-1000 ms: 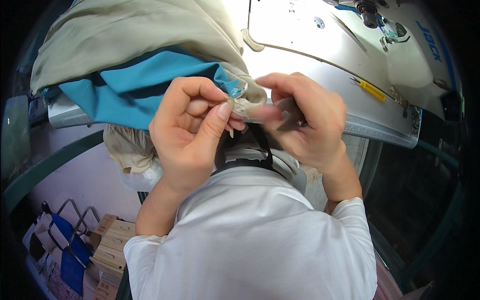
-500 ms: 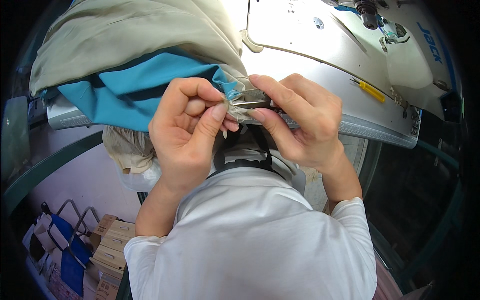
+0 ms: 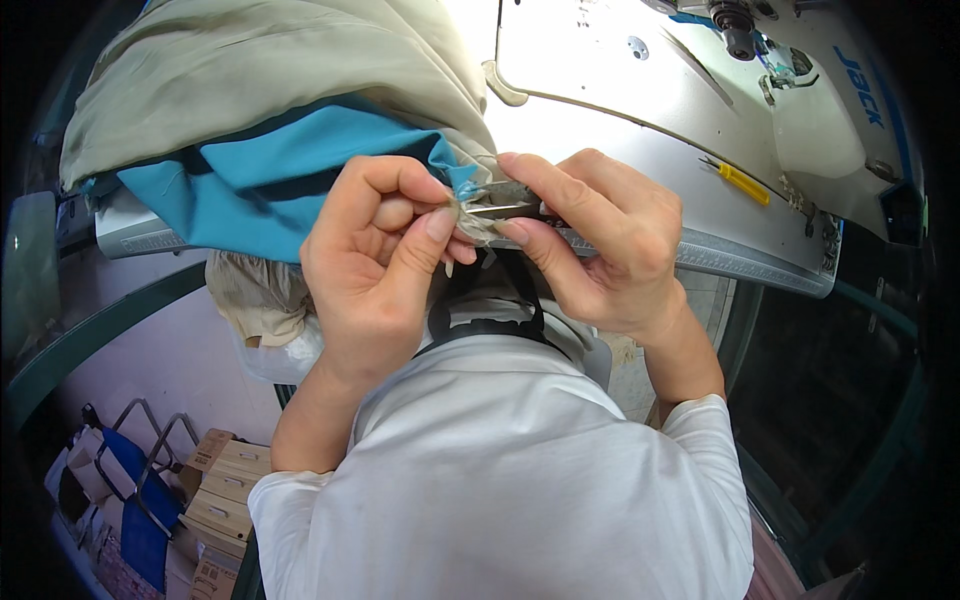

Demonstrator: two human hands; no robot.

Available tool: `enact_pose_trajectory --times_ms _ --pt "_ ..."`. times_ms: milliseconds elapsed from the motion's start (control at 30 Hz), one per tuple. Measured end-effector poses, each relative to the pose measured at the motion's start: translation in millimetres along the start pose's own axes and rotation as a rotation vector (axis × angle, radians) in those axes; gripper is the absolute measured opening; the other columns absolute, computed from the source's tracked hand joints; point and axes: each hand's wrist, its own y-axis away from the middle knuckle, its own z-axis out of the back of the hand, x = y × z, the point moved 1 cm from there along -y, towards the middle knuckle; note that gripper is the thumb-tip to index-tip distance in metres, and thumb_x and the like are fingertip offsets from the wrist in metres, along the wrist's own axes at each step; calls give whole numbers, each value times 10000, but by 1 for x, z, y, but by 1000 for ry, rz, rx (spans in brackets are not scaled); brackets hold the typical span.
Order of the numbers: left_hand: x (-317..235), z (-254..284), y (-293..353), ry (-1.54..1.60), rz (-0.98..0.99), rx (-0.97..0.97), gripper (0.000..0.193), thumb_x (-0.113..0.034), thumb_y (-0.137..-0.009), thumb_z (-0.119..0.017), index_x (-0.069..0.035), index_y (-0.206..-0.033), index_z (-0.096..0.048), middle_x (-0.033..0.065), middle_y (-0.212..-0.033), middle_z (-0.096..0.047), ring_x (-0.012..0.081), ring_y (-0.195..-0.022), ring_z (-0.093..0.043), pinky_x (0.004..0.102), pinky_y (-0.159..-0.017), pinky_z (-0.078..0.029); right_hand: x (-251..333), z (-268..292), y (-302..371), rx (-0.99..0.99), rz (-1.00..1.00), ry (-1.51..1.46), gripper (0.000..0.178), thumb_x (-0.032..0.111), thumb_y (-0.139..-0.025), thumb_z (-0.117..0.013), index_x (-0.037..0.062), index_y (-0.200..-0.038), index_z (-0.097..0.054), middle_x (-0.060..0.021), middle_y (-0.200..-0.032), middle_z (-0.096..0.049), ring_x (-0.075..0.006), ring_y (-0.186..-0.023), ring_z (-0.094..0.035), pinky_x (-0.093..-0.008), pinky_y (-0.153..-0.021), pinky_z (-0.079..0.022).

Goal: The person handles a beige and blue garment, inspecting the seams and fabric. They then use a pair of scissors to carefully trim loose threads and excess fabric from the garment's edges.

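Note:
My left hand is closed in a pinch on a gathered edge of beige fabric, thumb against forefinger. Beside that edge bunches the blue fabric, which spreads leftward over the table. Metal thread snips lie in the grip of my right hand, between thumb and forefinger. Their narrow blades point left and touch the pinched edge, with loose threads around the tips. Fingers cover much of the snips' body. Behind the blue cloth, a large heap of beige fabric covers the table's left side.
The sewing machine stands at the right on a white table with a ruler-marked front edge. A yellow-handled tool lies on the table. More beige cloth hangs below. At lower left are a blue chair and wooden drawers.
The pinched beige edge has shifted slightly and bunches more around the blade tips. Both hands stay almost in place, with the same grips.

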Motion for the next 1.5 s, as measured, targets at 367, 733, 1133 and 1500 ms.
enact_pose_trajectory --times_ms 367,733,1133,1500 --pt "0 1 0 -11 -1 5 129 42 -938 -539 12 -1048 -479 98 -871 -606 133 -707 -630 231 -652 -538 -1 -1 1 -11 9 -8 324 139 -652 -796 84 -962 -719 -21 -638 -574 -164 -518 -549 -290 -459 -411" --pt "0 1 1 -19 16 1 129 44 -936 -538 9 -1046 -482 93 -884 -601 130 -710 -624 234 -659 -542 -2 -2 2 -34 -11 -25 329 122 -657 -795 75 -973 -718 -34 -638 -574 -168 -509 -541 -293 -455 -405" --pt "-2 -2 0 0 26 -5 127 41 -934 -544 11 -1043 -487 93 -881 -603 126 -715 -624 231 -658 -539 -1 1 2 -34 12 -10 332 107 -634 -792 84 -958 -723 -28 -626 -570 -166 -508 -539 -288 -452 -404" --pt "-2 -1 0 -16 24 15 137 35 -931 -554 12 -1048 -486 100 -888 -616 121 -726 -619 229 -658 -532 -1 1 1 -36 19 -6 325 101 -632 -790 83 -950 -724 -26 -622 -568 -162 -507 -539 -285 -449 -399"
